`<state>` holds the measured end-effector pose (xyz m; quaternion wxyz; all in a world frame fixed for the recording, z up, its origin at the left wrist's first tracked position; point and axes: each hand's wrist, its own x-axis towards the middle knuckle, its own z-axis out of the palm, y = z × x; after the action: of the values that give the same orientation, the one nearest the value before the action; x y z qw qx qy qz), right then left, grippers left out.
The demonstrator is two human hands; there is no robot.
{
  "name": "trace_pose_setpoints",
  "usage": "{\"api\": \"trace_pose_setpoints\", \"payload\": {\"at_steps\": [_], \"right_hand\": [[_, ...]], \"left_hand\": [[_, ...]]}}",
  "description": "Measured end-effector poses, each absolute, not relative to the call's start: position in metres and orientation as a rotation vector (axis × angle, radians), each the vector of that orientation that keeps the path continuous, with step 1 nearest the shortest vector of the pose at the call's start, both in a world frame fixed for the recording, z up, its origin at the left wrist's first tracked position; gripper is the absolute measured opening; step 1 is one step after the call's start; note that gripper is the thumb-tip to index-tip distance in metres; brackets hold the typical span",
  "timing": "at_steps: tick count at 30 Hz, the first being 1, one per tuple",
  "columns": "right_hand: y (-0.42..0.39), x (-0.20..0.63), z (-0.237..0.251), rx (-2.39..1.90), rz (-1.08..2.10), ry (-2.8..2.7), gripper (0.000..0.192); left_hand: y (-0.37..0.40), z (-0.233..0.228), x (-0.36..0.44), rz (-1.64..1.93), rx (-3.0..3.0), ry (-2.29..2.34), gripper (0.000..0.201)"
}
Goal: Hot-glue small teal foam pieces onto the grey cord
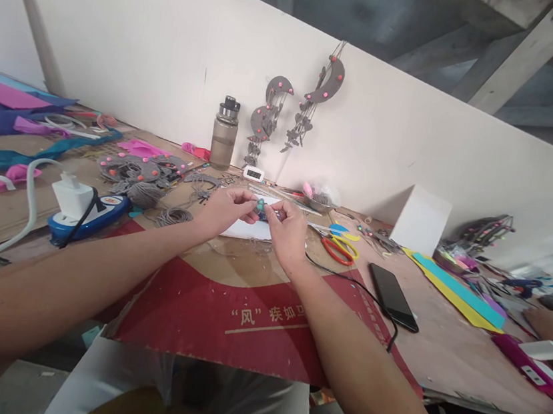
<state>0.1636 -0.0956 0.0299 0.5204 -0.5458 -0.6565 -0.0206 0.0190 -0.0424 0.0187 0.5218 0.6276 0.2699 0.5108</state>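
My left hand (pixel 225 210) and my right hand (pixel 288 230) meet over a white sheet (pixel 241 229) in the middle of the table. Between their fingertips they pinch a small teal piece (pixel 260 206), with some dark blue showing beside it. It is too small to tell its exact kind. Both hands are closed on it from opposite sides. Just right of my right hand lie scissors (pixel 339 249) with orange and yellow handles. Coiled grey cord (pixel 174 217) rests to the left of my left hand.
A blue power strip (pixel 88 221) with a white charger is at the left. Behind stands a water bottle (pixel 224 135); grey moon ornaments (pixel 328 82) hang on the wall. A black phone (pixel 393 296) lies on the right. At the far right, another person's hand (pixel 551 326) shows.
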Motion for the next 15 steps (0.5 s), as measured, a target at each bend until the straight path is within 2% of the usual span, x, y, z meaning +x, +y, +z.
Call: {"api": "trace_pose_setpoints", "payload": {"at_steps": [15], "right_hand": [[-0.0953,0.164,0.0302,-1.33,-0.043,-1.541,0.018]], "left_hand": [[-0.0458,0.0228,0.0172,1.107,1.637,0.695,0.02]]}}
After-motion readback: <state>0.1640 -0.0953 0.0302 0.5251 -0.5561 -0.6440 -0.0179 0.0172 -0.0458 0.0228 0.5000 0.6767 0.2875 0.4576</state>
